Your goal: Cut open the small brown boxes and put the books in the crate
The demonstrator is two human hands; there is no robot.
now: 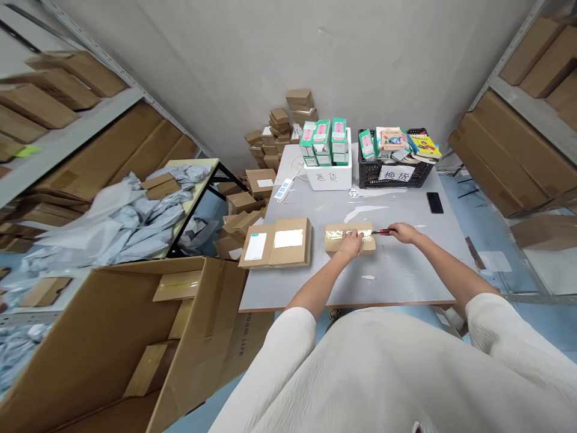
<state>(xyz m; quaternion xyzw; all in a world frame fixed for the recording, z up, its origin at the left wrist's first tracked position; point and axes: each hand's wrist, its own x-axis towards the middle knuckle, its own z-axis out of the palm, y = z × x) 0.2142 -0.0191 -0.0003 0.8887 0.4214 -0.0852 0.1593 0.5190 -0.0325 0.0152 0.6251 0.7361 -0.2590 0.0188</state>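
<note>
A small cardboard box (333,245) lies on the grey table, with shiny clear tape along its top. My left hand (351,244) rests on the box, fingers spread over the tape and pressing it from above. In my right hand (403,233) is a box cutter (383,231) with a red and black handle, held level. Its tip reaches the right end of the box, at the tape; the blade itself is too small to make out. To the left are two cardboard boxes with white labels (288,239), side by side.
A white bin (331,180) of green-and-pink boxes and a black crate (367,175) of books stand at the table's back. A phone (435,202) lies right, a power strip (283,190) left. A large open carton (211,300) stands at lower left; shelves flank both sides.
</note>
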